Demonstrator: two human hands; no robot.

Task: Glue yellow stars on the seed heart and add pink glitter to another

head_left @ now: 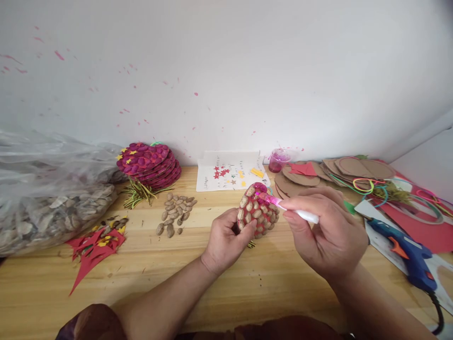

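Observation:
My left hand (228, 236) grips the lower left edge of a round red disc covered with peanuts (258, 215), its thumb across the front. Fresh magenta paint shows on the upper part of the disc; most of the other peanuts are bare tan. In my right hand (327, 231) is a paintbrush (300, 215) with a white handle, pinched between thumb and fingers. Its magenta-wet bristles touch the peanuts near the disc's top. Behind, against the wall, a clear plastic cup (278, 160) holds magenta paint.
Loose peanuts (175, 210) lie left of my hands, near a stack of painted discs (152, 165). A bag of peanut shells (60, 208) and red paper scraps (95, 245) are further left. A glue gun (406, 255), cardboard discs (357, 167) and a paper sheet (207, 174) surround the work.

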